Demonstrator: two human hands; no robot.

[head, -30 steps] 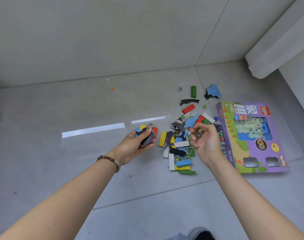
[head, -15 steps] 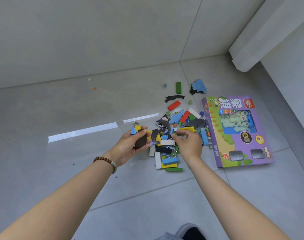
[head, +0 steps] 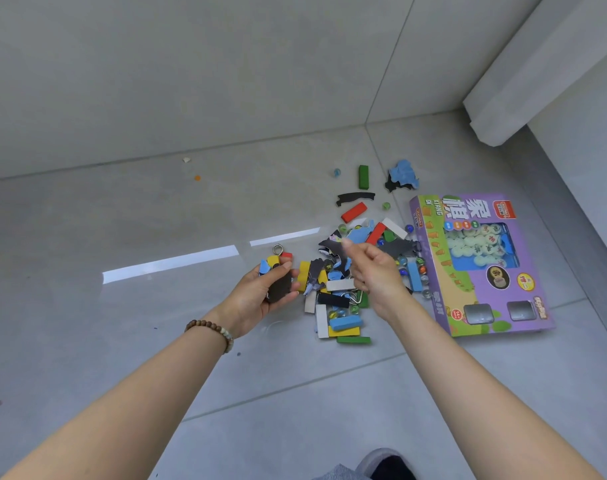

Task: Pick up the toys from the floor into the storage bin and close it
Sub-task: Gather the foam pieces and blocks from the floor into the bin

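Head view is showing the left hand [head: 260, 299] clenching a bundle of toy pieces [head: 277, 277], dark, yellow and blue, with a metal ring on top. The right hand [head: 373, 275] is hovering over the toy pile [head: 340, 292] on the floor [head: 122, 341], fingers pinched; whether its grip is holding anything I cannot tell. At 3 o'clock from the pile a purple game box [head: 482, 265] is lying flat, touching the scatter. Toward 9 o'clock bare floor is lying open; the wall [head: 191, 81] is closing off 12 o'clock.
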